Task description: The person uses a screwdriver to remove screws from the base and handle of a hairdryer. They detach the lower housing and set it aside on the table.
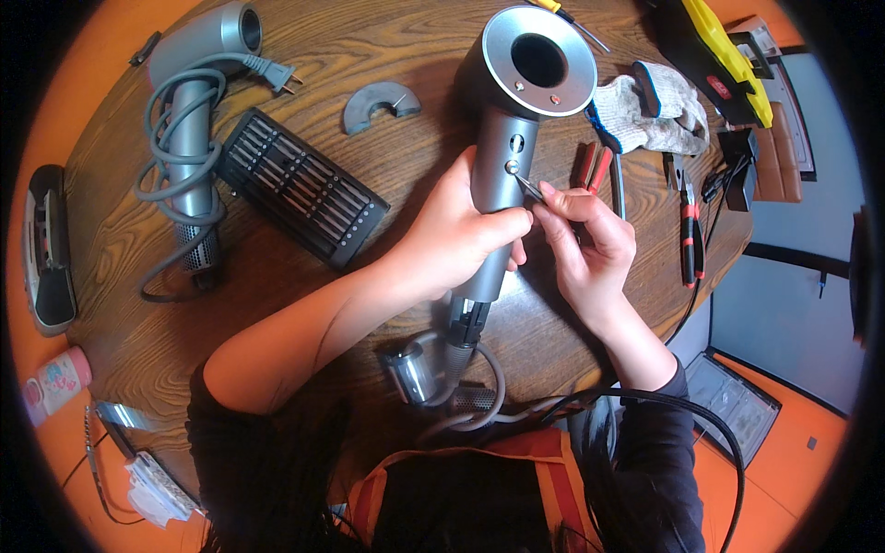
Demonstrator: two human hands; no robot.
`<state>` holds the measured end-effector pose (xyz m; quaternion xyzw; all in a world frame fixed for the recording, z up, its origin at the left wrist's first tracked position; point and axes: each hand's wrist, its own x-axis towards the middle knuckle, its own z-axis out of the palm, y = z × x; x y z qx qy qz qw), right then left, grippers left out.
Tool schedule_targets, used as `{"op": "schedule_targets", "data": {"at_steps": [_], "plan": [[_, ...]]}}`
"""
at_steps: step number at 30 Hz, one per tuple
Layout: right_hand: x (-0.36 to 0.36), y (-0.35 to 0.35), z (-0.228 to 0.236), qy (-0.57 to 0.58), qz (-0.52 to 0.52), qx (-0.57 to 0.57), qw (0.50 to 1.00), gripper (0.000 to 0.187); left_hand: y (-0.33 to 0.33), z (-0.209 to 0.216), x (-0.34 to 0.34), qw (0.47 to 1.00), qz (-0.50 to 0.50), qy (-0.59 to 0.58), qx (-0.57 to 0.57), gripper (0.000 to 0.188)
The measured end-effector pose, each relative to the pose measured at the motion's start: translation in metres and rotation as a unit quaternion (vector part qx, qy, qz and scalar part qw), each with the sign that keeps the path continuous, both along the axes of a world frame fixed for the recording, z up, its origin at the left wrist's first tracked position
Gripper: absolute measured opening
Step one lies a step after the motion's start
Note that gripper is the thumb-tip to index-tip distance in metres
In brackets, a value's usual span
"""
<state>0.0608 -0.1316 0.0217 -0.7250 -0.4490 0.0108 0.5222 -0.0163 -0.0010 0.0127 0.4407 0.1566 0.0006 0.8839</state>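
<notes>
A grey hair dryer (496, 189) stands out from me over the table, its ring-shaped head farthest away. My left hand (452, 226) is wrapped around its handle. Between thumb and fingertips, my right hand (590, 240) pinches a small pointed metal tool (529, 188); its exact kind is too small to make out. The tool's tip meets the handle just beside the lower round button (513, 168). Below the handle's open lower end, black inner parts (468, 318) show, with the grey cord running on from them. A loose silver cylindrical sleeve (410, 373) lies by the cord.
At the left are a second hair dryer (192, 138) wrapped in its cord and a black case of screwdriver bits (300, 189). A grey curved piece (380, 104) lies beyond. Work gloves (659, 106), red-handled pliers (689, 240) and a yellow-black toolbox (719, 64) sit at the right.
</notes>
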Motion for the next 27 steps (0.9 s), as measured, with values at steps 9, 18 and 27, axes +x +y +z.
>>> {"op": "schedule_targets", "data": {"at_steps": [9,18,27], "plan": [[-0.008,0.005,0.01,0.239,0.005,0.026,0.971,0.015,0.002,-0.001,-0.003,0.999,-0.002,-0.005,-0.048,0.033],[-0.006,0.008,0.01,0.289,0.007,0.05,0.956,0.017,0.004,-0.004,-0.001,0.996,-0.017,0.013,-0.09,0.04],[-0.001,0.006,0.008,0.277,-0.002,0.058,0.959,0.016,0.003,-0.004,-0.002,0.994,0.004,-0.034,-0.105,0.033]]}}
